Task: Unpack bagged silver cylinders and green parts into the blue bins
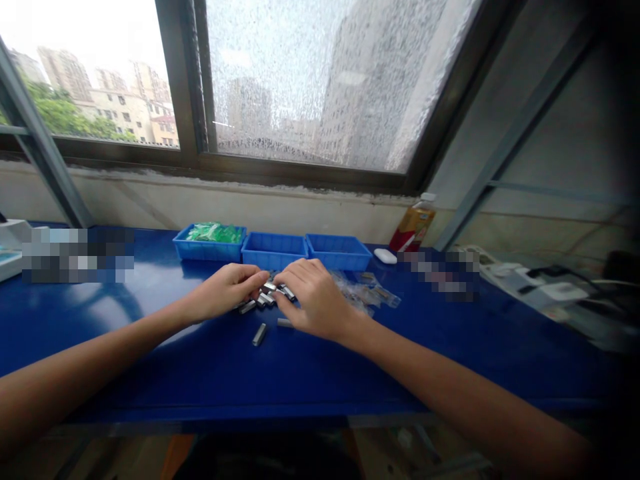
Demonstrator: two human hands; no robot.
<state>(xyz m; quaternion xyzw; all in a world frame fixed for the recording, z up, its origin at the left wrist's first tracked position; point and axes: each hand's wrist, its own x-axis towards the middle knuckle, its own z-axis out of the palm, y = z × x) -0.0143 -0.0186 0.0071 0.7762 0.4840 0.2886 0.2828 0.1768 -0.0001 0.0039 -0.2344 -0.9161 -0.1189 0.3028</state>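
Both hands meet over a small heap of short grey metal pieces (pixel 267 297) on the blue table (pixel 150 347). My left hand (pixel 227 290) has its fingers curled and pressed on the pieces at the heap's left side. My right hand (pixel 313 297) is curled over the heap's right side, fingertips pinching among the pieces. Two loose metal pieces lie nearer to me: one (pixel 259 334) tilted, another (pixel 284 323) beside my right hand. Clear plastic bags (pixel 367 293) lie just right of my right hand.
Three blue trays stand in a row at the back: the left one (pixel 209 248) holds green packets, the middle (pixel 274 251) and right (pixel 338 251) ones look empty. A bottle (pixel 414 229) and a small white object (pixel 385 256) stand at back right. A window runs behind.
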